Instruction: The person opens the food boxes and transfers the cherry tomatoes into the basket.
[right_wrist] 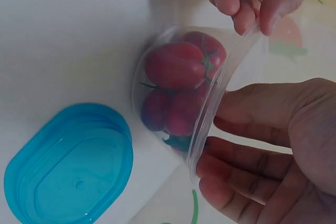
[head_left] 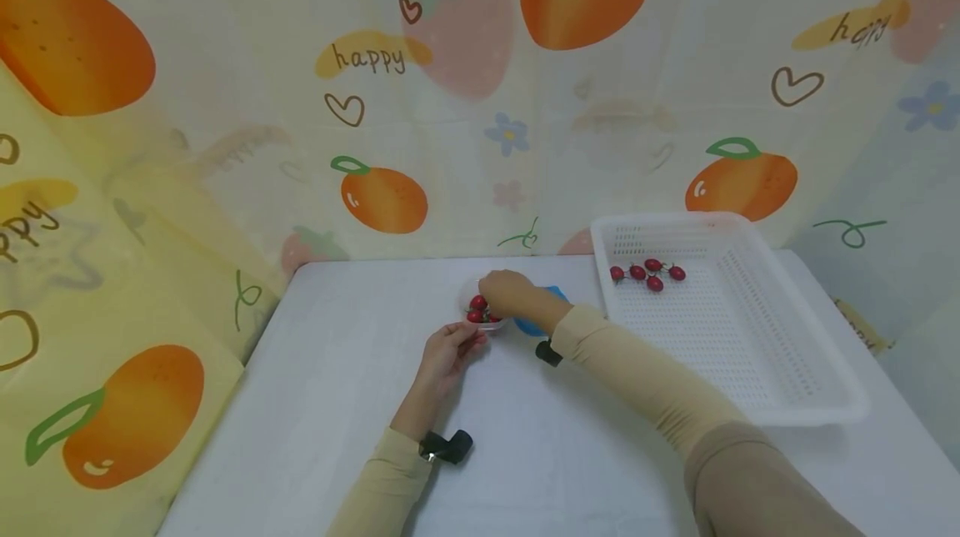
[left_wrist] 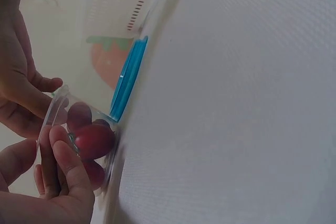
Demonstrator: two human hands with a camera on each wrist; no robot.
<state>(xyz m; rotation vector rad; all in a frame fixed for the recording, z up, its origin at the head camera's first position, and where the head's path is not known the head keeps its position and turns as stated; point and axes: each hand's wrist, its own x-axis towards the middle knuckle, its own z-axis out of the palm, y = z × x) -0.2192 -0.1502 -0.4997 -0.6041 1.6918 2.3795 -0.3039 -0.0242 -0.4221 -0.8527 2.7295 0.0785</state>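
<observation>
A small clear plastic container [right_wrist: 137, 77] stands on the table with several red cherry tomatoes [right_wrist: 173, 66] inside, some with green stems. My left hand [head_left: 448, 356] pinches its near rim between thumb and fingers. Over the container's mouth is my right hand [head_left: 513, 295], its fingertips [right_wrist: 212, 166] at the opening and just inside the rim. In the right wrist view these fingers are spread and no tomato shows between them. A blue lid [right_wrist: 79, 166] lies beside the container, partly hidden by the right forearm in the head view.
On the right of the table is a large white perforated basket [head_left: 806, 337]. Several cherry tomatoes [head_left: 655, 283] lie at its far left corner. A fruit-patterned cloth [head_left: 465, 162] hangs behind the white table [head_left: 330, 370]. Each wrist wears a black camera [head_left: 448, 445].
</observation>
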